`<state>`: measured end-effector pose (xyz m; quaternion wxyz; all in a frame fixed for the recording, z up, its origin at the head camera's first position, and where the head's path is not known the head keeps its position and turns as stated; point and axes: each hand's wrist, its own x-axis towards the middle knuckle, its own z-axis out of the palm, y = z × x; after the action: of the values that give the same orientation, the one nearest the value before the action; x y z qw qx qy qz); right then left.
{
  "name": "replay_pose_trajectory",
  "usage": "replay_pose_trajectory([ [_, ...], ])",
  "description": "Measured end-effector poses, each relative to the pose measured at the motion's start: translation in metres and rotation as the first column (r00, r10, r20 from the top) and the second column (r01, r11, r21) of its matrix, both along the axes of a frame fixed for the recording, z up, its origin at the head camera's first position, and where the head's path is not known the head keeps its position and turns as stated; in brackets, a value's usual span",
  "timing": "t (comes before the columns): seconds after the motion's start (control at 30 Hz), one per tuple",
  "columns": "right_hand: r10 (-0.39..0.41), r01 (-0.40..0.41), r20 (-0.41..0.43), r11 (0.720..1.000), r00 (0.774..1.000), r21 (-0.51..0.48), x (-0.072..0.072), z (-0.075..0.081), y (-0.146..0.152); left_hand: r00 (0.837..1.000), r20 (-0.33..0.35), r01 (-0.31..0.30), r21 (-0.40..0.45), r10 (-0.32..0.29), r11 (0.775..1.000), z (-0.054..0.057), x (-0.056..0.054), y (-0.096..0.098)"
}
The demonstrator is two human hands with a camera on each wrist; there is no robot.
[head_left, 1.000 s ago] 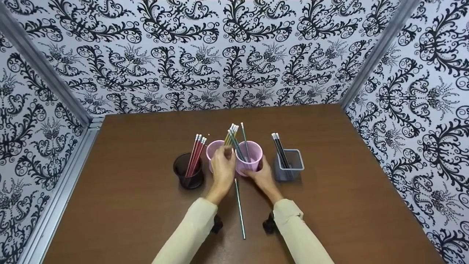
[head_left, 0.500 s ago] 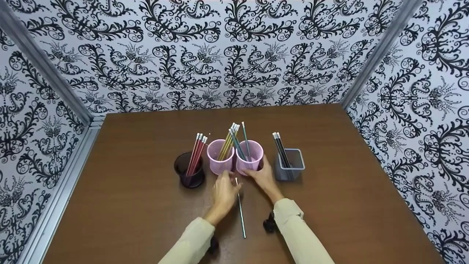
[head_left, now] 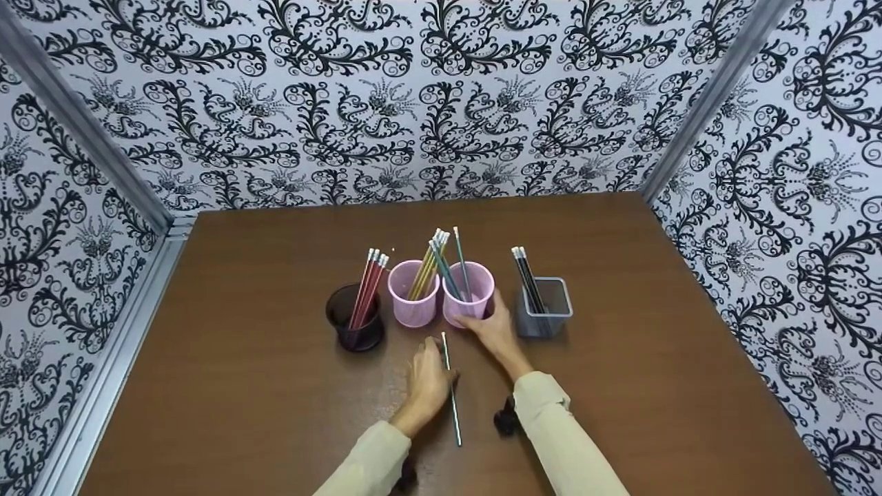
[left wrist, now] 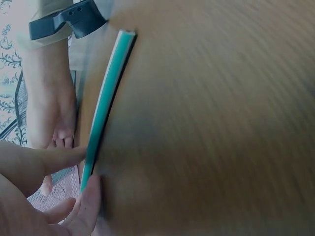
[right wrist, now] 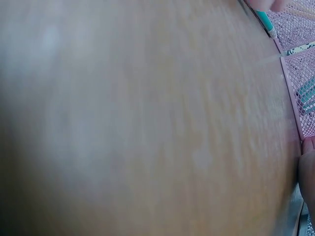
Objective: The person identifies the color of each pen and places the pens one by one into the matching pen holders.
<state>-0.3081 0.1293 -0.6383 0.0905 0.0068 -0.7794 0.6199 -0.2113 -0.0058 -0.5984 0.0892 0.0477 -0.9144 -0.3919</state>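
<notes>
A green pencil point(head_left: 455, 419) lies on the brown table, its white eraser end toward the pink cups. My left hand point(head_left: 427, 375) is over its upper half. In the left wrist view, the thumb and a finger pinch the green pencil point(left wrist: 107, 93) from both sides. My right hand point(head_left: 497, 335) holds the right pink mesh cup point(head_left: 460, 309) low on its side, thumb in front and fingers behind, partly hidden. Green pencils point(head_left: 448, 273) lean inside that cup. Touching or nearly touching it, the left pink mesh cup point(head_left: 415, 316) holds several yellow pencils point(head_left: 425, 272).
A black mesh cup point(head_left: 362, 339) with several red pencils point(head_left: 368, 289) stands to the left. On the right is a grey square holder point(head_left: 541, 326) with black pencils point(head_left: 528, 281). Patterned walls point(head_left: 413, 103) enclose the table point(head_left: 241, 331) at the back and sides.
My left hand has come away from the left pink cup, moved down toward me, and taken the lying green pencil between thumb and finger. The right hand has stayed on its cup.
</notes>
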Motion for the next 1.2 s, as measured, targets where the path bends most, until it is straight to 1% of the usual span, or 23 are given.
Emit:
replay_pose_trajectory([
  [0.13,0.003,-0.003,0.002,1.0,1.0,0.012,0.001,0.001,0.0,1.0,0.021,0.001,0.037,-0.002,0.999,-0.001,0.002,0.001],
  [0.27,0.016,-0.016,0.002,1.0,1.0,-0.013,0.0,0.0,0.001,0.998,0.048,0.025,0.086,-0.029,0.996,0.002,0.004,0.0],
  [0.37,0.019,-0.02,-0.006,0.999,1.0,-0.03,0.0,-0.001,0.001,0.995,0.084,0.043,0.119,-0.053,0.992,0.005,0.003,-0.004],
  [0.43,0.018,-0.018,-0.011,0.999,1.0,-0.03,0.001,0.001,0.0,0.991,0.12,0.039,0.128,-0.055,0.991,0.008,0.003,-0.007],
  [0.47,0.017,-0.018,-0.013,1.0,1.0,-0.026,0.002,0.003,-0.001,0.989,0.14,0.036,0.135,-0.055,0.99,0.01,0.002,-0.009],
  [0.5,0.018,-0.018,-0.016,1.0,1.0,-0.017,0.005,0.009,-0.001,0.985,0.166,0.031,0.147,-0.055,0.989,0.011,0.001,-0.011],
  [0.6,0.021,-0.021,-0.019,1.0,1.0,-0.008,0.012,0.024,-0.004,0.975,0.213,0.027,0.179,-0.066,0.983,0.018,-0.001,-0.017],
  [0.7,0.028,-0.027,-0.021,1.0,0.999,0.008,0.019,0.039,-0.006,0.969,0.234,0.036,0.203,-0.084,0.978,0.027,-0.004,-0.022],
  [0.8,0.026,-0.026,-0.016,1.0,1.0,0.0,0.02,0.041,-0.006,0.97,0.221,0.062,0.196,-0.106,0.979,0.039,-0.006,-0.026],
  [0.9,0.021,-0.021,-0.014,1.0,1.0,-0.006,0.021,0.042,-0.006,0.974,0.19,0.091,0.18,-0.126,0.979,0.053,-0.011,-0.028],
  [1.0,0.017,-0.017,-0.015,1.0,1.0,-0.003,0.021,0.042,-0.006,0.978,0.152,0.114,0.169,-0.141,0.979,0.066,-0.02,-0.029],
  [1.1,0.02,-0.02,-0.009,1.0,1.0,0.003,0.02,0.04,-0.006,0.979,0.149,0.116,0.173,-0.142,0.978,0.076,-0.028,-0.031],
  [1.2,0.034,-0.034,-0.004,0.999,0.999,-0.005,0.02,0.038,-0.005,0.977,0.17,0.096,0.185,-0.128,0.978,0.083,-0.036,-0.032],
])
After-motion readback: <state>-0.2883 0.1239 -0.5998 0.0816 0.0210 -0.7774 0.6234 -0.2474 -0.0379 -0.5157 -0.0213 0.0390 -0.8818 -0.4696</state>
